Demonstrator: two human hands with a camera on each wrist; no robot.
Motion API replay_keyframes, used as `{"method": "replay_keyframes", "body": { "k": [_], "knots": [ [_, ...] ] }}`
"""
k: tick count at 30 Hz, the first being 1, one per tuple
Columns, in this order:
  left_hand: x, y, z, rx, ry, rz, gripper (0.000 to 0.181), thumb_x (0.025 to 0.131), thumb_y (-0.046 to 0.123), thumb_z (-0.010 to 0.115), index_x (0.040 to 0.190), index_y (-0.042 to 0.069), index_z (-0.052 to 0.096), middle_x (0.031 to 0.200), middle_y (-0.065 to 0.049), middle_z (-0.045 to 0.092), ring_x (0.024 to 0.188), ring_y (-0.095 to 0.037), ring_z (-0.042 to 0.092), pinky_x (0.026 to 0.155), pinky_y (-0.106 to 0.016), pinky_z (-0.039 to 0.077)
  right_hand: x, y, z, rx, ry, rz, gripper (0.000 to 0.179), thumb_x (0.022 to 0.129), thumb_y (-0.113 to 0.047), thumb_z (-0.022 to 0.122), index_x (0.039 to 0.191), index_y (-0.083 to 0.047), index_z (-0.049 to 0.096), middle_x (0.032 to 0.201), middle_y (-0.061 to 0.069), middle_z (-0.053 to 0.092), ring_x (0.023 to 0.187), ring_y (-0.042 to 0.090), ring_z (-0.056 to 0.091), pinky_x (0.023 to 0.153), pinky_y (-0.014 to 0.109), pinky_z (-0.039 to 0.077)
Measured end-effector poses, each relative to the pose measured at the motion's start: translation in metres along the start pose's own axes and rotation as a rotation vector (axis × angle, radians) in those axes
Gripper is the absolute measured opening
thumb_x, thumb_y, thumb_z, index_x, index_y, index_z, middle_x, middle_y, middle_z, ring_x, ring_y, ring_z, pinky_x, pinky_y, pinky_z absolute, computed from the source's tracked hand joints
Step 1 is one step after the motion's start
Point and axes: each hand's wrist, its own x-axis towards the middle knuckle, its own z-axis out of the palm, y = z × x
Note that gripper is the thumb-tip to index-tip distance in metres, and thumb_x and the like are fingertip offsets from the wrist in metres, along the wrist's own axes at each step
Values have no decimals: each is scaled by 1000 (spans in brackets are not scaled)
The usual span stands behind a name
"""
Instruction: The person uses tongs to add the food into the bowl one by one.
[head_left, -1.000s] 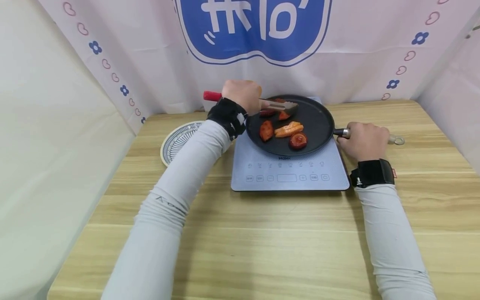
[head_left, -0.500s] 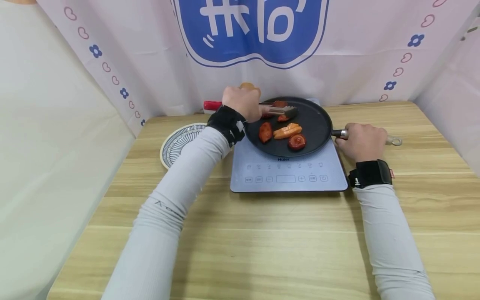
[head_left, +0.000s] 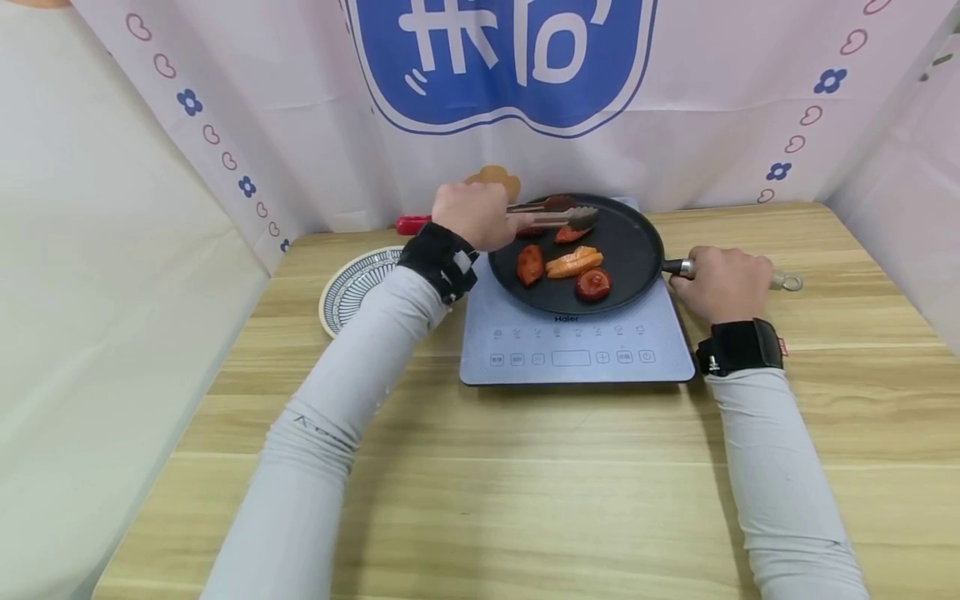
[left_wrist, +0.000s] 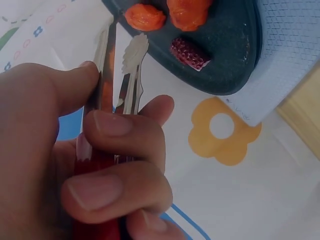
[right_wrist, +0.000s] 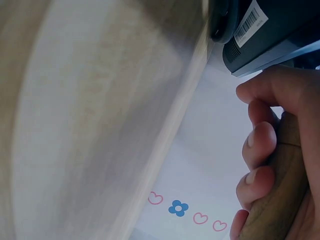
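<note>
My left hand (head_left: 476,217) grips a pair of red-handled metal tongs (head_left: 547,220), fingers curled round the handles in the left wrist view. The tongs' arms stand apart over the far left of a black frying pan (head_left: 633,250), one tip beside an orange-red food piece (head_left: 573,234). No food shows between the tips in the left wrist view. Other pieces lie in the pan: a glossy orange one (head_left: 575,262), a round red one (head_left: 593,284) and a red one (head_left: 529,265). My right hand (head_left: 723,283) holds the pan's wooden handle (right_wrist: 280,187).
Beneath the pan is a flat white induction cooker (head_left: 577,342) with a touch panel. A patterned plate (head_left: 348,292) lies to the left, partly behind my left arm. A printed cloth (head_left: 300,100) hangs behind the wooden table (head_left: 525,483).
My left hand has shifted slightly left and down with the tongs, whose two arms now show more separately. More of the orange-red piece is visible. My right hand stays on the handle.
</note>
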Motion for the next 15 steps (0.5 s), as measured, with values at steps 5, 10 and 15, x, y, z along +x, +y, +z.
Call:
{"method": "replay_keyframes", "body": {
  "k": [5, 10, 15],
  "knots": [
    [-5, -7, 3, -14, 9, 0, 61, 106, 66, 42, 125, 14, 66, 97, -5, 59, 92, -27, 60, 74, -37, 41, 0, 0, 0, 2, 1, -1, 33, 86, -31, 79, 73, -5, 62, 61, 13, 59, 58, 38, 56, 57, 50, 34],
    [-11, -15, 4, -3, 11, -8, 62, 106, 69, 38, 117, 16, 69, 86, -3, 55, 84, -25, 60, 66, -36, 40, -1, 0, 0, 5, 2, -2, 34, 86, -31, 80, 74, -5, 63, 61, 13, 59, 57, 37, 56, 56, 49, 34],
    [-20, -23, 5, -40, 31, -28, 66, 106, 70, 38, 76, 15, 58, 73, -1, 43, 73, -24, 56, 61, -35, 35, 0, -1, 0, 4, -3, 0, 34, 86, -31, 80, 74, -4, 63, 62, 14, 59, 58, 38, 55, 57, 49, 34]
  ]
}}
